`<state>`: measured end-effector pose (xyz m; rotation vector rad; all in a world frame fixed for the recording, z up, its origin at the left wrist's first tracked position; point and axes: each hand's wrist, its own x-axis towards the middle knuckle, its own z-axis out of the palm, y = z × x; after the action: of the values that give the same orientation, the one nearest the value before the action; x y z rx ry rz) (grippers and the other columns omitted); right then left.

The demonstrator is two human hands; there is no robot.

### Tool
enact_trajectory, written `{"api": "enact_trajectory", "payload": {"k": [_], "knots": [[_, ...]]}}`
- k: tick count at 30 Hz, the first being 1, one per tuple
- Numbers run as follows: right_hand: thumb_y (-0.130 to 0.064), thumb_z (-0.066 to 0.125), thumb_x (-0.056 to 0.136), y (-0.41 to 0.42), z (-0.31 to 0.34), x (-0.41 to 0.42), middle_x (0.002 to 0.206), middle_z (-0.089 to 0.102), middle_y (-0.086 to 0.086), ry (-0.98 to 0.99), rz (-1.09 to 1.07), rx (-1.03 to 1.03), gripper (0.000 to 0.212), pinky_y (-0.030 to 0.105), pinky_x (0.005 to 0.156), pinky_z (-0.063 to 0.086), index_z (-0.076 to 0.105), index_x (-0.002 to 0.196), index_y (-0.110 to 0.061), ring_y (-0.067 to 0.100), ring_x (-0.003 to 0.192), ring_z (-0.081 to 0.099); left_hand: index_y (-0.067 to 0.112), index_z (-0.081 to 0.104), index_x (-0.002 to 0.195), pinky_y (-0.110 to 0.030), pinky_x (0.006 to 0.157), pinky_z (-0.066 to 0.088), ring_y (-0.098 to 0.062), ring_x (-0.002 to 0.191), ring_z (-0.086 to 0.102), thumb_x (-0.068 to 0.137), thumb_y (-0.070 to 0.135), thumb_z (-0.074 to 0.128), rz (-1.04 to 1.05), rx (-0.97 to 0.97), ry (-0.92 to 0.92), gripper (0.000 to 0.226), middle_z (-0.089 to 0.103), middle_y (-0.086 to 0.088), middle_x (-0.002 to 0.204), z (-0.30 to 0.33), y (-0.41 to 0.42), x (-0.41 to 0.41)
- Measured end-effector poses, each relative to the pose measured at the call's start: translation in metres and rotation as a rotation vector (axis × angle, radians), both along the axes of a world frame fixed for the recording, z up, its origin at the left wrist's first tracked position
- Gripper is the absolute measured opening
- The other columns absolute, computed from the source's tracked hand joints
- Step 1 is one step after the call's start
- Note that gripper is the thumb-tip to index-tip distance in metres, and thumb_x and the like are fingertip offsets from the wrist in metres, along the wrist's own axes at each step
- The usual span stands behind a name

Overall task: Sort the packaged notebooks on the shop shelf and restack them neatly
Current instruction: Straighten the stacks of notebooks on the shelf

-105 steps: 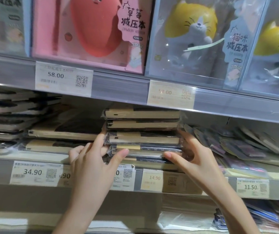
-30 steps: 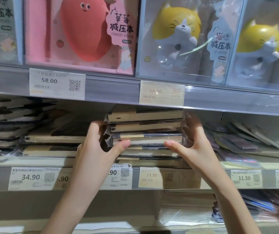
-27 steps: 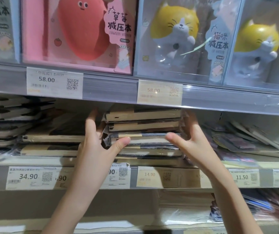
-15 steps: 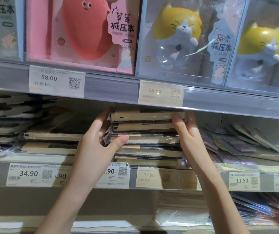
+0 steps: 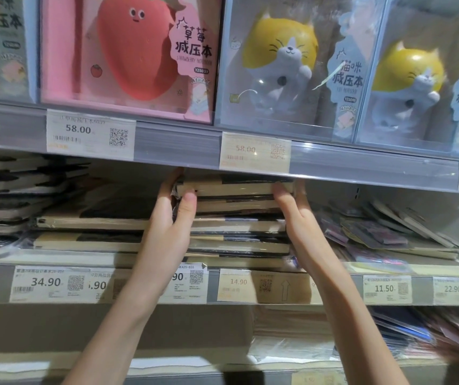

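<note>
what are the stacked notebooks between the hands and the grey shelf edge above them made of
Stacked tan notebooks: paper page blocks with dark covers, seemingly in clear glossy plastic film, which crinkles and glints at the left corners. Grey shelf edge strip: probably smooth plastic or painted metal with a clear glossy label cover, going by its sheen over the price tags.

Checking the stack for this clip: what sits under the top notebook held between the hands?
Under the top notebook lie more wrapped notebooks, stacked flat on the shelf. The left hand and right hand cover the stack's ends; the exact count is unclear.
</note>
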<state>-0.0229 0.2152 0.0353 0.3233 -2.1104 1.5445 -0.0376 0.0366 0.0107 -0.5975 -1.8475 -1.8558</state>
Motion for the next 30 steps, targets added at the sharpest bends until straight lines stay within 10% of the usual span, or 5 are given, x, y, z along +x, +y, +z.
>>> {"api": "enact_trajectory", "payload": {"k": [3,9,18,22,30], "knots": [[-0.045,0.034,0.096,-0.001,0.001,0.002,0.131,0.053,0.005,-0.022,-0.072,0.044,0.054,0.032,0.079,0.042,0.013,0.145,-0.036,0.026,0.111,0.053,0.046,0.048,0.097,-0.028,0.096,0.036,0.007,0.105,0.049,0.097,0.032,0.039,0.011,0.028,-0.011,0.016,0.056,0.02,0.109,-0.001,0.001,-0.003],[-0.042,0.034,0.094,0.002,-0.004,0.001,0.085,0.035,-0.032,-0.009,-0.012,0.021,0.03,-0.002,0.065,0.029,0.019,0.12,-0.042,-0.03,0.065,0.039,0.049,0.044,0.113,-0.017,0.093,0.033,0.017,0.109,0.044,0.089,0.049,0.037,-0.009,0.023,0.032,0.025,0.052,0.029,0.115,-0.004,0.001,-0.003],[-0.047,0.036,0.085,-0.006,-0.009,-0.004,0.094,0.056,-0.004,0.184,-0.201,0.058,0.057,0.015,0.06,0.041,0.033,0.135,-0.02,0.004,0.086,0.055,0.046,0.042,0.112,-0.012,0.058,0.035,0.005,0.064,0.042,0.096,0.041,0.032,0.094,-0.062,0.024,0.02,0.046,0.004,0.092,-0.006,0.003,-0.011],[-0.059,0.035,0.079,-0.004,-0.01,-0.009,0.048,0.039,-0.005,0.24,-0.303,0.104,0.066,0.012,0.044,0.034,0.039,0.13,-0.017,0.003,0.04,0.04,0.039,0.039,0.125,-0.014,0.061,0.033,0.0,0.069,0.042,0.097,0.039,0.032,0.113,-0.068,0.053,0.03,0.049,0.0,0.092,-0.006,0.002,-0.013],[-0.071,0.054,0.063,0.026,-0.012,0.003,0.126,0.036,-0.026,0.006,-0.081,0.383,0.097,0.008,0.089,0.038,0.004,0.142,-0.045,-0.01,0.112,0.041,0.049,0.033,0.119,-0.004,0.074,0.037,0.022,0.082,0.048,0.097,0.035,0.034,0.081,-0.119,0.084,0.026,0.053,0.026,0.097,-0.003,-0.002,-0.014]]}}
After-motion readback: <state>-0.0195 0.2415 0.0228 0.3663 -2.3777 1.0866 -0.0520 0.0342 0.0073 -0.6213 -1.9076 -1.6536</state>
